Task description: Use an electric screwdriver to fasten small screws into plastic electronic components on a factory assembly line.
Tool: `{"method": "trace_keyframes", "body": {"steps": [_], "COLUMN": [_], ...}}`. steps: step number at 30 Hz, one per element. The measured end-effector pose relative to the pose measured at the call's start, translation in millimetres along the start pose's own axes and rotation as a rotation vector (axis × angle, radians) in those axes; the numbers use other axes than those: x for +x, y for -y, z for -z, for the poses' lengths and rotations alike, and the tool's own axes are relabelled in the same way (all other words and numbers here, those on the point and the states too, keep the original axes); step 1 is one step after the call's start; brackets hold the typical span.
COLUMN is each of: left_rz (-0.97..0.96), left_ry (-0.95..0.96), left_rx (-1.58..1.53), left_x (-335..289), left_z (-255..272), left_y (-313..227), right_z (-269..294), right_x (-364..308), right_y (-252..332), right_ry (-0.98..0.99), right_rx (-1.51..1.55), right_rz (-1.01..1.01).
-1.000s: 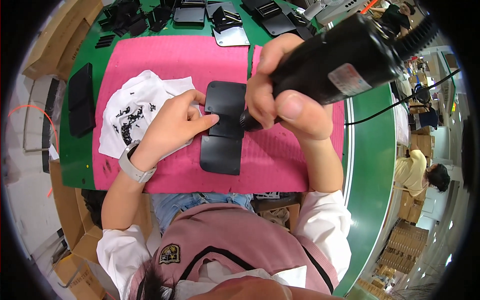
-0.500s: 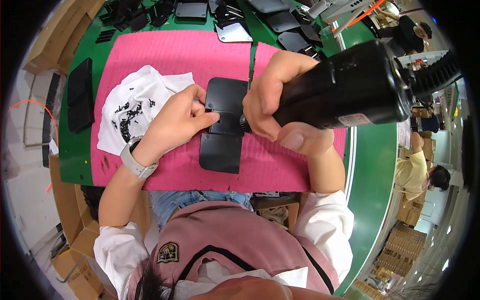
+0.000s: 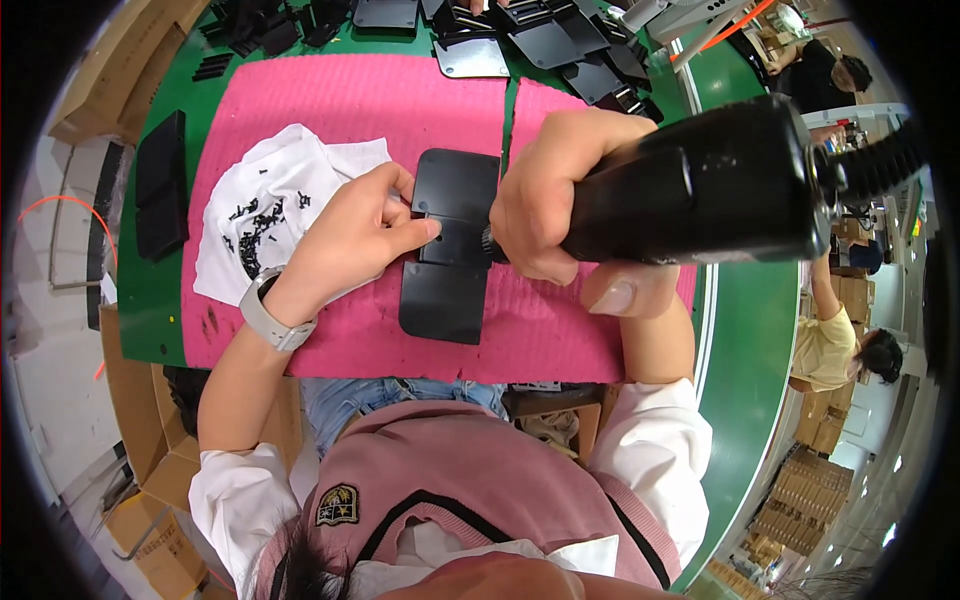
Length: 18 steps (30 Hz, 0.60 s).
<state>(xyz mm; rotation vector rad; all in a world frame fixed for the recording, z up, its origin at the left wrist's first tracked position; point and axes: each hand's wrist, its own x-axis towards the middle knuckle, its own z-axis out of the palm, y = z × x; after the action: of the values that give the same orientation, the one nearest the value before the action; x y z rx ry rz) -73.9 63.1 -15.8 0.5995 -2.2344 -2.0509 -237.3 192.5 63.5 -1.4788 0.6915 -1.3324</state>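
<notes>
A black two-panel plate with a narrower middle piece (image 3: 452,242) lies on the pink mat. My left hand (image 3: 365,232) is closed at its left edge, the thumb pressing on the middle piece near a small hole. In my right hand (image 3: 560,205) is a black electric screwdriver (image 3: 700,190), its body tilted to the right with a ribbed cable at the rear. The screwdriver's nose is by the right edge of the middle piece; its tip is hidden. Small black screws (image 3: 258,235) lie on a white cloth (image 3: 225,265) beside my left hand.
The pink mat (image 3: 340,90) covers part of a green table (image 3: 745,330). Another black plate (image 3: 162,185) rests at the left. More black plates (image 3: 560,40) are piled at the far side, where another person's fingers (image 3: 478,5) show. Cardboard boxes (image 3: 150,550) stand at lower left.
The screwdriver's rear end has shifted slightly to the right and down. Another person's fingers have come in at the far pile. My left hand keeps its place on the plate.
</notes>
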Motion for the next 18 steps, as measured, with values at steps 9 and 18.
{"method": "trace_keyframes", "body": {"steps": [9,18], "left_rz": [-0.033,-0.220], "left_ry": [-0.025,-0.178], "left_rx": [0.096,0.296], "left_x": [-2,-8], "left_z": [3,3], "left_y": [-2,-3], "right_z": [-22,-10], "right_x": [1,10], "right_y": [6,7], "right_ry": [-0.209,-0.038], "right_rx": [-0.212,0.202], "right_rz": [0.036,0.213]}}
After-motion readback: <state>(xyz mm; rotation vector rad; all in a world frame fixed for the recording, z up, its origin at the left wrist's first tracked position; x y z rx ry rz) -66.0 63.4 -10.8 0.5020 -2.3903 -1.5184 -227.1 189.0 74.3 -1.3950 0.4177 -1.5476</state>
